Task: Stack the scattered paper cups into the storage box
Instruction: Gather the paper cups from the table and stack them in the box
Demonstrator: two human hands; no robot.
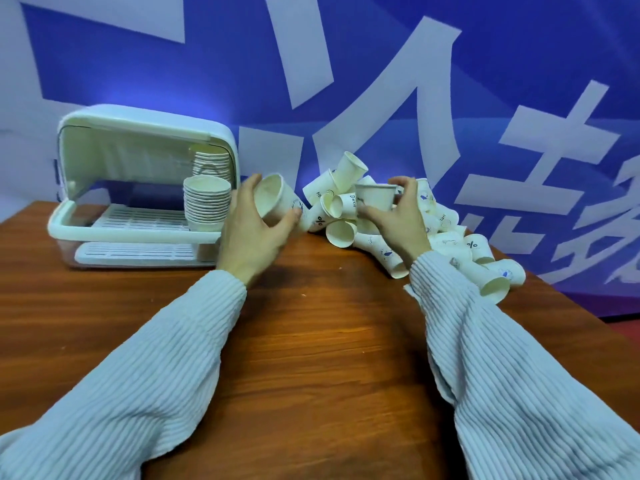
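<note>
A white storage box (65,221) with its lid flipped up stands at the table's back left. Inside, at its right end, are two stacks of paper cups: a front stack (207,206) and a taller rear stack (212,162). My left hand (251,233) grips a tilted paper cup (273,200), mouth facing left, just right of the box. My right hand (398,220) holds an upright paper cup (375,197) above a heap of scattered cups (446,237) that runs along the table's right side.
The wooden table (311,341) spreads out in front of me. A blue banner with large white characters (381,81) hangs right behind the box and the heap. The table's right edge lies just past the outermost cups (498,282).
</note>
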